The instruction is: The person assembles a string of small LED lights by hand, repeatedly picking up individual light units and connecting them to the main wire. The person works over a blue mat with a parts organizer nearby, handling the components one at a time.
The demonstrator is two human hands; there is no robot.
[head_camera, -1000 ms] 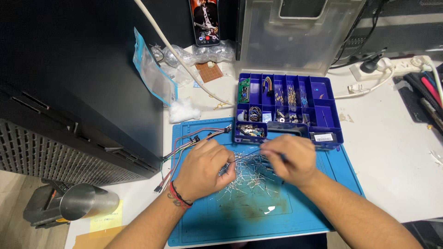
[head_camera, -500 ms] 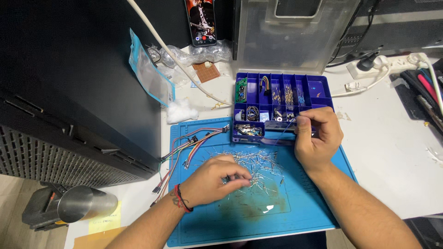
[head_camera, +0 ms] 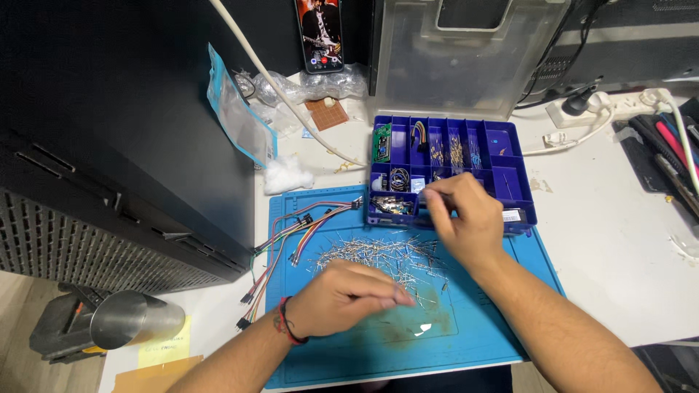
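A pile of thin metal pins (head_camera: 378, 256) lies spread on a blue work mat (head_camera: 349, 342). My left hand (head_camera: 342, 297) rests on the mat at the near edge of the pile, fingertips pinched on some pins. My right hand (head_camera: 460, 217) reaches over the front row of a blue compartment box (head_camera: 517, 164), fingers pinched together above a front compartment; what they hold is too small to tell. The box holds small electronic parts in several compartments, with its clear lid (head_camera: 466, 58) standing open behind.
Coloured jumper wires (head_camera: 291, 240) trail off the mat's left side. A black case (head_camera: 109, 145) fills the left. A metal cup (head_camera: 135, 320), a phone (head_camera: 319, 33), plastic bags (head_camera: 240, 116), a white power strip (head_camera: 604, 109) and tools (head_camera: 670, 156) lie around.
My right hand moved from the pin pile up to the box's front row. My left hand slid down and right along the pile's near edge.
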